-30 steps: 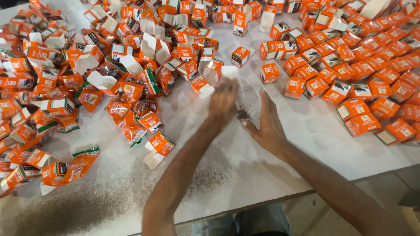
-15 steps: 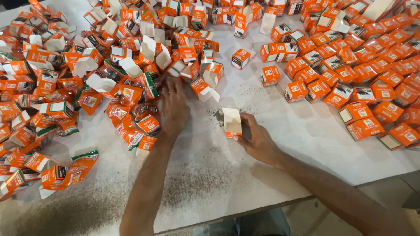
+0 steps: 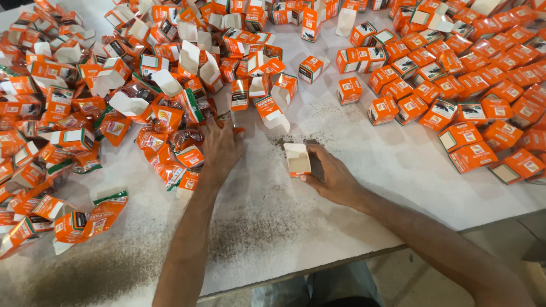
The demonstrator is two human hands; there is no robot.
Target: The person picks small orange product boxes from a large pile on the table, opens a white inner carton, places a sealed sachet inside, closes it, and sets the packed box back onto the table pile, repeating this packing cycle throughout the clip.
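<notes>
Head view: an open carton steadied, a pouch reached for.
The right hand (image 3: 335, 181) grips an upright open carton (image 3: 297, 158) on the white table (image 3: 398, 187), mouth up; the left hand (image 3: 220, 146) spreads over the orange pouches (image 3: 170, 142), perhaps already pinching one.

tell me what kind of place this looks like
Probably a small hand-packing workshop. A white table is heaped with small orange cartons and orange foil pouches, with dark loose grains spilled across it. The right hand holds an open carton while the left hand reaches into the pouches.
</notes>
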